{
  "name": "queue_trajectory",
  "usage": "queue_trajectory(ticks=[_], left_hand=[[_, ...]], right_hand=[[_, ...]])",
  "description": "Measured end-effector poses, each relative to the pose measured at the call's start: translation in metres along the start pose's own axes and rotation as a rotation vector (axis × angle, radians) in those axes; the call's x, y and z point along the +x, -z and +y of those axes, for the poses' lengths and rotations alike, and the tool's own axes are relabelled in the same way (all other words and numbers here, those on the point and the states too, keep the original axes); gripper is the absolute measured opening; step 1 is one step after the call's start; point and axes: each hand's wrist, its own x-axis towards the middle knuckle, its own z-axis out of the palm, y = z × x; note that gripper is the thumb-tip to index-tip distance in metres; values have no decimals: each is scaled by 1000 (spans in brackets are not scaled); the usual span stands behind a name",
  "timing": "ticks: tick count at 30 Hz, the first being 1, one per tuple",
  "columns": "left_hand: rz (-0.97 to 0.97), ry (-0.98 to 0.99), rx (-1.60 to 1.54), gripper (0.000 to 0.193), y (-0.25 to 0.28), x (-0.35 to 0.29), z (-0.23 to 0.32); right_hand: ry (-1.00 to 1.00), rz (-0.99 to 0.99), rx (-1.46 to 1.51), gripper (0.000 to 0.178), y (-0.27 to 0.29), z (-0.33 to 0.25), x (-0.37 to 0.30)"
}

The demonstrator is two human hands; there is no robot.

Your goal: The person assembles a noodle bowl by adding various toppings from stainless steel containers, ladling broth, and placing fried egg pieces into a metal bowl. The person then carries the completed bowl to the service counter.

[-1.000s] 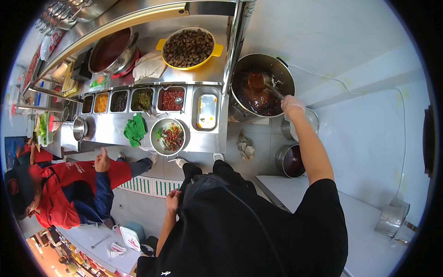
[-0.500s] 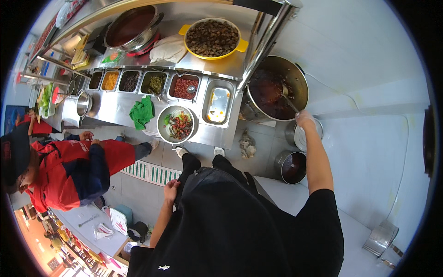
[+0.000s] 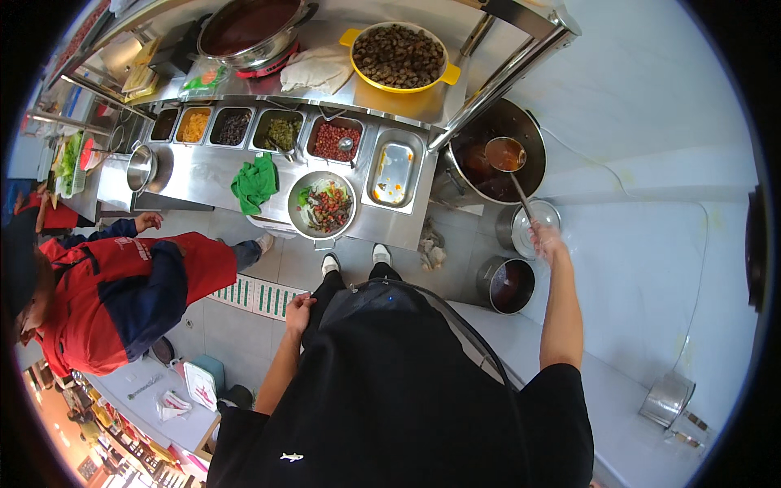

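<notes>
My right hand [image 3: 547, 241] is closed round the handle of a ladle [image 3: 521, 196]. The ladle's bowl, full of reddish-brown broth, is held up over a large steel pot [image 3: 533, 138] of dark red broth. Down by my thigh hangs my left hand [image 3: 300, 311], its fingers curled in with nothing visible in them. A steel mixing bowl [image 3: 351, 206] with chopped greens, red pieces and white slivers sits at the counter's front edge. To its right is a steel tray [image 3: 413, 172] with orange smears inside.
Toppings bins [image 3: 333, 140] line the counter behind a green cloth [image 3: 255, 184]. On the shelf stand a yellow-handled basin [image 3: 399, 55] of snails and a broth pot [image 3: 248, 32]. Smaller pots [image 3: 506, 285] stand below the big one. A person in red [image 3: 154, 276] stands at left.
The ladle has come up out of the broth, its bowl now filled and in sight above the pot. My right hand has drawn back toward me. The co-worker's arm has shifted.
</notes>
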Motion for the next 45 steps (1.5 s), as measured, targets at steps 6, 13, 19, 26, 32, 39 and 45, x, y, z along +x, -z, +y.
queue_trajectory(ticks=[6,13,19,26,32,39,45], left_hand=[[-63,105,-24,35,33,18,10],[-148,46,24,39,57,30,23],[-378,110,-291,69,9,31,130],[-425,168,-482,83,-23,56,176],[-486,144,-446,84,-25,53,191],[-583,131,-390,85,-19,54,198],[-502,101,-234,63,15,63,165]], right_hand=[[-124,-10,312,39,-29,-14,-111],[-129,-59,491,36,-57,10,-168],[-123,-63,515,37,-88,14,-209],[-137,-67,564,35,-102,31,-227],[-143,-83,583,36,-111,39,-243],[-139,-95,528,39,-120,41,-264],[-97,-81,428,45,-143,34,-286]])
